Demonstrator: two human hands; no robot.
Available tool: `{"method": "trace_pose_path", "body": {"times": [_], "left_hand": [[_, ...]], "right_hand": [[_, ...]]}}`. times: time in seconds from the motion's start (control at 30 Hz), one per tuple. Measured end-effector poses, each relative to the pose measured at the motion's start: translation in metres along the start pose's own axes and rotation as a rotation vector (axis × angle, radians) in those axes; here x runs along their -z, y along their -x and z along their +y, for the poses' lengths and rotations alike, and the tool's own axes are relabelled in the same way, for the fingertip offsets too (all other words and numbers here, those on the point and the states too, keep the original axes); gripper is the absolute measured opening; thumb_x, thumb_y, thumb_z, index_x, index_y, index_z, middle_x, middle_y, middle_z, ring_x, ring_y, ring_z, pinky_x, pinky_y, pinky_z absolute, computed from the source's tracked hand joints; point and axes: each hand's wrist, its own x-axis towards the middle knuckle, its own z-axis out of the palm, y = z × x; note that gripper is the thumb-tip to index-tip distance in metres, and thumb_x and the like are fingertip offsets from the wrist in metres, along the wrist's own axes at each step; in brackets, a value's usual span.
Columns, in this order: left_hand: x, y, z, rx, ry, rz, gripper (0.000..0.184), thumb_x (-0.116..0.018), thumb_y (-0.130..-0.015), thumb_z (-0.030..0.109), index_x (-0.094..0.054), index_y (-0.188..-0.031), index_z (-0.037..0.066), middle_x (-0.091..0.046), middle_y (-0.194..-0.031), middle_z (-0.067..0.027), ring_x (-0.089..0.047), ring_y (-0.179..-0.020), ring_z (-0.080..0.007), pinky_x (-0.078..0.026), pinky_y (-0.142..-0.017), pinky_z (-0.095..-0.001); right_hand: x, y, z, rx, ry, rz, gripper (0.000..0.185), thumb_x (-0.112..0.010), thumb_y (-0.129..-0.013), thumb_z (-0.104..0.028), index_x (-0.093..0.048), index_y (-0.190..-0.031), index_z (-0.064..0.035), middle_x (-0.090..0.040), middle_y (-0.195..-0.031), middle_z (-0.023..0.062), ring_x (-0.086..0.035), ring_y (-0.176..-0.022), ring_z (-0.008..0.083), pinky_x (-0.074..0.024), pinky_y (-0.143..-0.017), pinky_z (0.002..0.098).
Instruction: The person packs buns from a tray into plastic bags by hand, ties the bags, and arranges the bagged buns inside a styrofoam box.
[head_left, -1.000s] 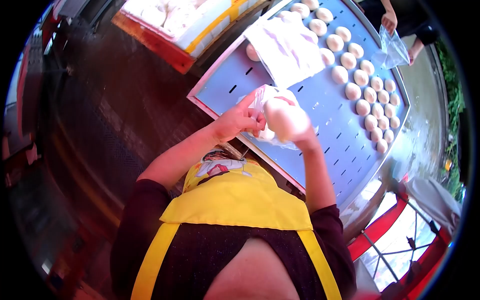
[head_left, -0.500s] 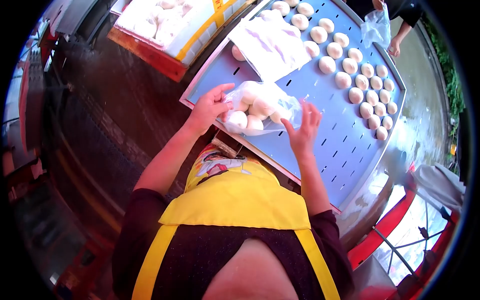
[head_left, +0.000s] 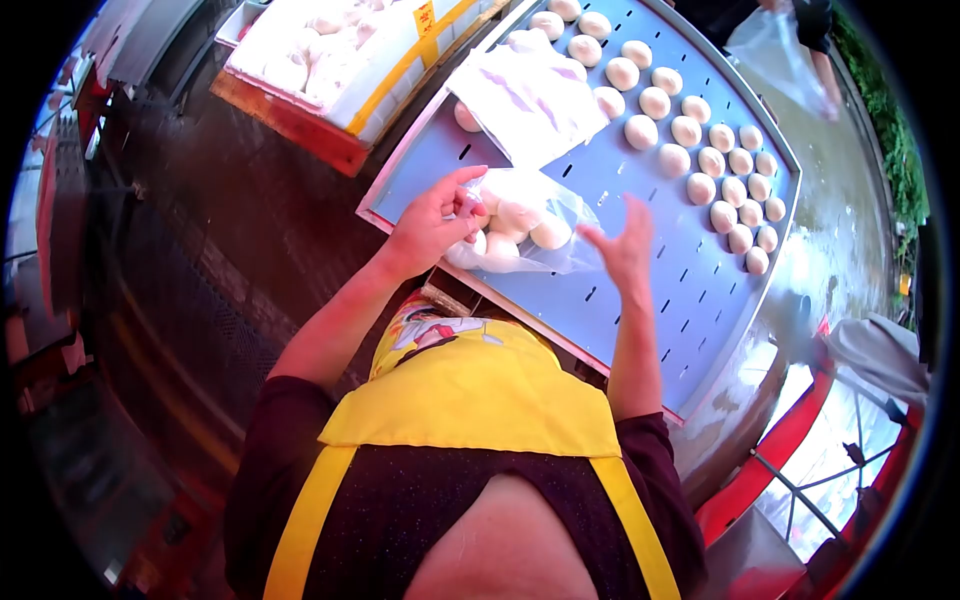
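A clear plastic bag (head_left: 560,210) with several pale round pieces (head_left: 518,215) inside lies at the near edge of the blue slotted table (head_left: 610,310). Whether those pieces are fruit or buns, I cannot tell. My left hand (head_left: 440,220) pinches the bag's gathered left side. To the right of the bag, my right hand (head_left: 626,245) is raised with fingers apart and nothing in it, slightly blurred. More pale round pieces (head_left: 685,130) stand in loose rows on the far and right parts of the table. A white sheet (head_left: 530,100) lies just beyond the bag.
A white foam box (head_left: 375,90) with yellow tape and pale contents sits at the upper left on a red-orange base (head_left: 290,125). Across the table, another person's arm (head_left: 822,75) is beside a hanging clear bag (head_left: 770,50). Raised edges frame the table.
My right hand has left the bag and moved right. My left hand now grips the bag's gathered side. Across the table, the other person's bag hangs lower and further right.
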Motion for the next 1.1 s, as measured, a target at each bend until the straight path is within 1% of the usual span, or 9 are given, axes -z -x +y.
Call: {"method": "trace_pose_path", "body": {"times": [0.1, 0.33, 0.43, 0.57, 0.67, 0.8, 0.9, 1.03, 1.1], "left_hand": [[0.006, -0.003, -0.002, -0.031, -0.034, 0.014, 0.055, -0.053, -0.087, -0.006, -0.039, -0.139, 0.002, -0.052, -0.096, -0.0035, -0.055, -0.083, -0.009, -0.049, -0.077, -0.024], [0.0, 0.014, 0.041, -0.308, -0.715, 0.086, 0.046, -0.052, -0.086, -0.006, -0.051, -0.13, 0.003, -0.059, -0.099, -0.0096, -0.06, -0.088, -0.016, -0.05, -0.08, -0.0275], [-0.009, -0.005, 0.01, -0.492, -0.949, 0.038, 0.042, -0.054, -0.086, -0.004, -0.053, -0.128, 0.003, -0.062, -0.11, -0.0162, -0.062, -0.101, -0.0265, -0.05, -0.087, -0.034], [-0.036, -0.026, -0.002, -0.485, -0.819, -0.012, 0.042, -0.054, -0.088, 0.0, -0.051, -0.13, 0.005, -0.061, -0.112, -0.0174, -0.061, -0.1, -0.0312, -0.048, -0.087, -0.038], [-0.057, -0.04, 0.001, -0.468, -1.109, -0.134, 0.04, -0.053, -0.085, 0.006, -0.051, -0.125, 0.005, -0.061, -0.094, -0.0142, -0.061, -0.087, -0.0322, -0.047, -0.083, -0.0429], [-0.037, -0.062, 0.025, -0.578, -1.408, -0.19, 0.048, -0.06, -0.084, 0.018, -0.047, -0.13, 0.01, -0.06, -0.109, -0.0084, -0.054, -0.108, -0.028, -0.036, -0.097, -0.0497], [0.006, -0.094, -0.011, -0.318, -0.384, -0.515, 0.056, -0.065, -0.085, 0.024, -0.047, -0.137, 0.01, -0.056, -0.126, -0.0096, -0.047, -0.12, -0.0266, -0.029, -0.107, -0.0462], [-0.001, -0.105, -0.083, -0.33, -0.565, -0.593, 0.036, -0.056, -0.094, 0.024, -0.057, -0.126, 0.008, -0.06, -0.122, -0.0116, -0.048, -0.125, -0.0248, -0.02, -0.115, -0.0454], [0.006, -0.112, -0.097, -0.182, -0.19, -0.468, 0.025, -0.05, -0.098, 0.023, -0.064, -0.11, 0.006, -0.066, -0.106, -0.0098, -0.059, -0.107, -0.0244, -0.035, -0.107, -0.0435]], "right_hand": [[-0.001, 0.032, 0.005, -0.109, 0.179, -0.429, 0.036, -0.077, -0.077, -0.023, -0.063, -0.104, -0.0035, -0.06, -0.11, 0.0075, -0.056, -0.098, 0.0213, -0.0457, -0.081, 0.0331], [0.023, 0.014, -0.048, -0.265, -0.797, -0.162, 0.008, -0.059, -0.091, -0.004, -0.06, -0.098, -0.0009, -0.056, -0.07, -0.0017, -0.051, -0.068, 0.0072, -0.0415, -0.066, 0.0206], [0.008, 0.002, -0.079, -0.495, -1.096, -0.257, 0.025, -0.064, -0.087, -0.005, -0.059, -0.111, -0.0048, -0.054, -0.067, -0.0008, -0.047, -0.062, 0.0078, -0.0415, -0.059, 0.0234], [-0.005, -0.006, -0.099, -0.218, -0.937, -0.741, 0.071, -0.065, -0.084, -0.002, -0.032, -0.147, -0.0112, -0.051, -0.069, -0.0018, -0.046, -0.063, 0.0085, -0.0431, -0.061, 0.0241], [-0.032, -0.007, -0.095, -0.134, -1.017, -0.712, 0.056, -0.065, -0.085, -0.007, -0.043, -0.137, -0.0046, -0.052, -0.07, -0.0026, -0.047, -0.064, 0.0085, -0.0427, -0.06, 0.0246], [-0.03, -0.01, -0.072, -0.463, -1.105, -0.89, 0.025, -0.064, -0.087, -0.012, -0.064, -0.11, -0.0033, -0.053, -0.067, -0.0033, -0.047, -0.06, 0.0066, -0.0389, -0.056, 0.0225], [-0.018, -0.008, -0.057, -0.461, -1.163, -0.887, 0.011, -0.063, -0.088, -0.012, -0.07, -0.091, -0.004, -0.054, -0.065, -0.0035, -0.046, -0.057, 0.0044, -0.0352, -0.053, 0.0204], [-0.011, -0.016, -0.054, -0.493, -1.167, -0.817, 0.011, -0.062, -0.087, -0.01, -0.069, -0.093, -0.0032, -0.056, -0.067, -0.0023, -0.048, -0.057, 0.0047, -0.036, -0.052, 0.0207], [-0.009, -0.022, -0.057, -0.526, -1.144, -0.71, 0.01, -0.066, -0.084, -0.01, -0.069, -0.092, -0.0035, -0.056, -0.069, -0.0017, -0.051, -0.06, 0.0065, -0.0383, -0.054, 0.0223]]}}
